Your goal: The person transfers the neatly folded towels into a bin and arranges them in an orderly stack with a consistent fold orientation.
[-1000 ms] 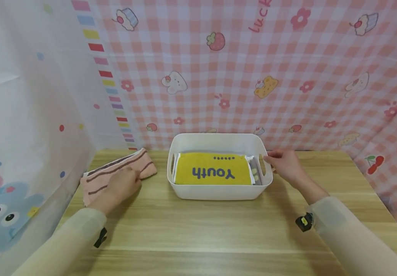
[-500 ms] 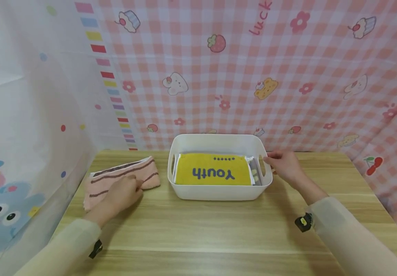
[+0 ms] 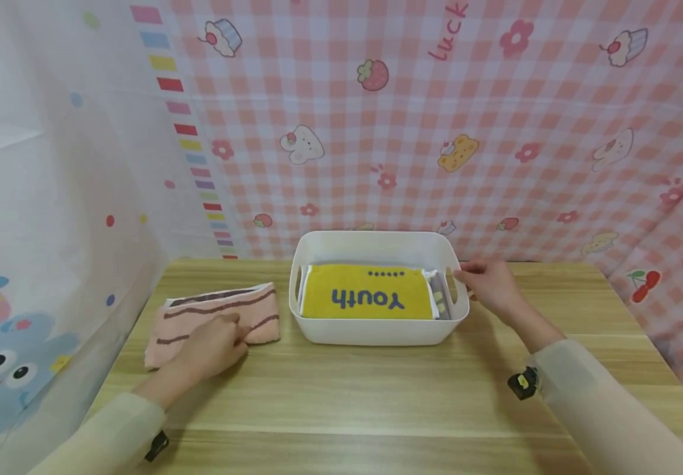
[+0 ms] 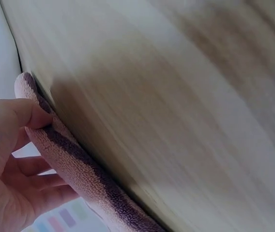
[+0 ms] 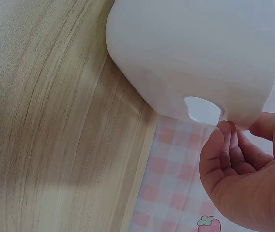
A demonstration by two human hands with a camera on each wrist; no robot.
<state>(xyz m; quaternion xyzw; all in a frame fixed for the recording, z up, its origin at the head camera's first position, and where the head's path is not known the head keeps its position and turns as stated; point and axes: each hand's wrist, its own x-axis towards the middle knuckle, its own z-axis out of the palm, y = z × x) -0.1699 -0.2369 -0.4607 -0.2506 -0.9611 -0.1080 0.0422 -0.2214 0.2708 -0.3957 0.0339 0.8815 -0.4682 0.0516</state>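
A folded pink towel with dark stripes (image 3: 216,316) lies flat on the wooden table (image 3: 365,396), just to the left of the white basket (image 3: 377,330), its near right corner close to the basket's left wall but apart from it. The left hand (image 3: 213,343) rests on the towel's near edge, on the side away from the basket; the wrist view shows the thumb (image 4: 19,113) on top of the fold and the other fingers curled under it, so the hand pinches the towel's edge (image 4: 74,164). The right hand (image 3: 489,285) is at the basket's right end, by the handle slot; its fingers are loosely curled and the fingertips (image 5: 227,133) touch the rim just beside the slot (image 5: 203,110), but whether they truly grip the rim or only lie against it cannot be told. Inside the basket lies a folded yellow towel (image 3: 367,297) printed with the word "Youth", and between it and the basket's right wall a narrow strip of another folded cloth (image 3: 438,298) shows, too little of it visible to describe. The left wrist view is blurred and shows only part of the pink towel's edge; the hand covers the towel's near right part in the head view.
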